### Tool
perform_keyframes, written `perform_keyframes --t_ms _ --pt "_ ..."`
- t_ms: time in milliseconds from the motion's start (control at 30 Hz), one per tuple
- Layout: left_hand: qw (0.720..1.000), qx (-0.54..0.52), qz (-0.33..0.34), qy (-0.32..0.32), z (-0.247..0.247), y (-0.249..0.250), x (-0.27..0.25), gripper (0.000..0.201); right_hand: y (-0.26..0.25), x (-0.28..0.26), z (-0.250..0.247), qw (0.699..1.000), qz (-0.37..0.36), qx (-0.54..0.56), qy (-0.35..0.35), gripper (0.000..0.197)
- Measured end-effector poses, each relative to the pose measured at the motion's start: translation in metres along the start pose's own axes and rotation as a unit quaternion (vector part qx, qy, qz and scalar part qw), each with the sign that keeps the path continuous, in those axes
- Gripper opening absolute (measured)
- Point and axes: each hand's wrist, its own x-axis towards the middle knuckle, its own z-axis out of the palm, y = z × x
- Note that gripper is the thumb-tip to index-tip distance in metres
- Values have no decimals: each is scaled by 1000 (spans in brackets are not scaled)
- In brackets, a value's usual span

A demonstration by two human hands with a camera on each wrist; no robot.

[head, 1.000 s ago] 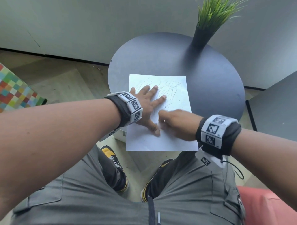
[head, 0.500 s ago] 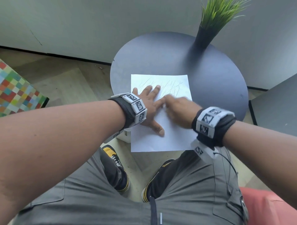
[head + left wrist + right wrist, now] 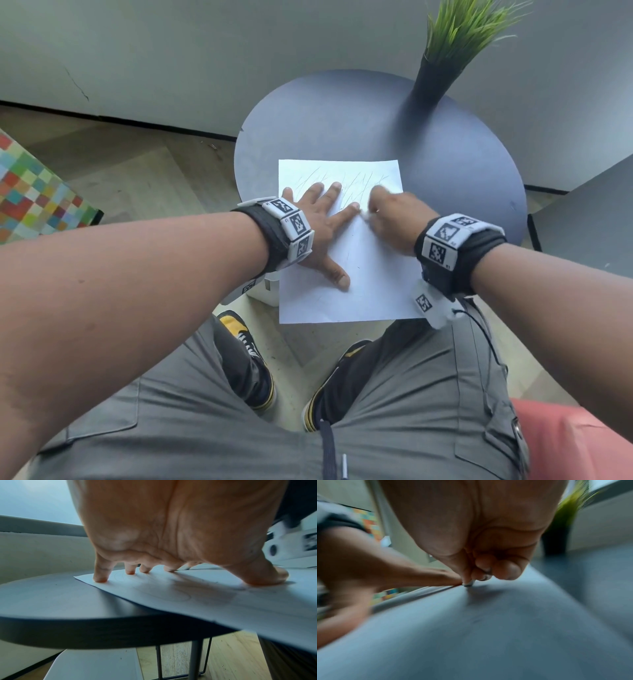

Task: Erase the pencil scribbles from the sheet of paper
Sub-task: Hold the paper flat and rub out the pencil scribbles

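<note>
A white sheet of paper point(image 3: 370, 291) lies on the round dark table point(image 3: 445, 164), its near end hanging over the table's edge. Pencil scribbles point(image 3: 363, 181) cover its far part. My left hand point(image 3: 322, 222) lies flat on the sheet point(image 3: 205, 599) with fingers point(image 3: 100, 574) spread, pressing it down. My right hand point(image 3: 390, 216) is curled beside the left index finger and pinches a small white eraser point(image 3: 468, 584) against the paper. The eraser point(image 3: 364, 215) shows only as a small white tip.
A dark vase with green grass point(image 3: 435, 72) stands at the table's far right. A white box point(image 3: 265, 291) sits under the table's near left edge. A checkered cushion point(image 3: 30, 192) is at the left, a grey surface point(image 3: 589, 219) at the right.
My right hand has moved away from me along the sheet, from its middle up to the scribbled part beside the left index finger. The left hand stays put.
</note>
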Motion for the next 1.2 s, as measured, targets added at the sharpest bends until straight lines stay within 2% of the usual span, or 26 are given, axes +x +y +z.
perform_keyframes --t_ms 33,67,167,200,233,333,367,467,500,633,700,767,833,933,1033,1133,1200 --pt "1000 2 0 0 0 0 -1 141 3 2 1 1000 14 0 13 20" --pt "1000 1 0 -1 0 0 -1 141 -2 -2 2 1000 -9 -7 6 16" --pt "1000 -9 0 -7 0 -1 -1 141 -19 -28 9 984 -154 4 -87 14" --pt "1000 -7 0 -7 0 -1 0 140 -18 -30 8 981 -164 2 -101 12" --pt "1000 -2 -1 -6 -1 -1 0 140 -13 -24 3 986 -143 -3 -83 15" --pt "1000 7 -3 0 0 0 0 141 8 -2 -6 1000 13 2 7 21" --pt "1000 7 -2 0 1 0 0 140 4 -6 -3 1000 7 0 2 20" --pt "1000 -3 2 -4 0 -2 0 141 -19 -29 12 988 -136 11 -78 26" --pt "1000 -4 3 -5 0 -2 1 140 -20 -32 11 984 -151 12 -97 25" --pt "1000 13 0 -4 -1 0 0 140 2 -6 -5 1000 -22 -19 -5 17" --pt "1000 8 -2 -6 -1 -1 -1 140 -12 -18 -1 995 -79 -28 -44 18" --pt "1000 9 0 -8 -1 -1 0 142 -27 -39 8 976 -185 -20 -111 23" --pt "1000 7 -1 -13 -2 0 2 145 -24 -41 8 968 -212 -24 -133 18" --pt "1000 0 2 -4 -4 1 1 140 -2 -19 3 992 -102 24 -66 24" --pt "999 11 17 39 -1 -3 -2 121 18 -7 1 998 11 66 -21 28" --pt "999 13 29 33 6 -13 -6 118 31 -6 -4 993 60 102 10 28" --pt "999 15 34 23 7 -17 -8 121 31 -7 -6 991 54 120 20 24"
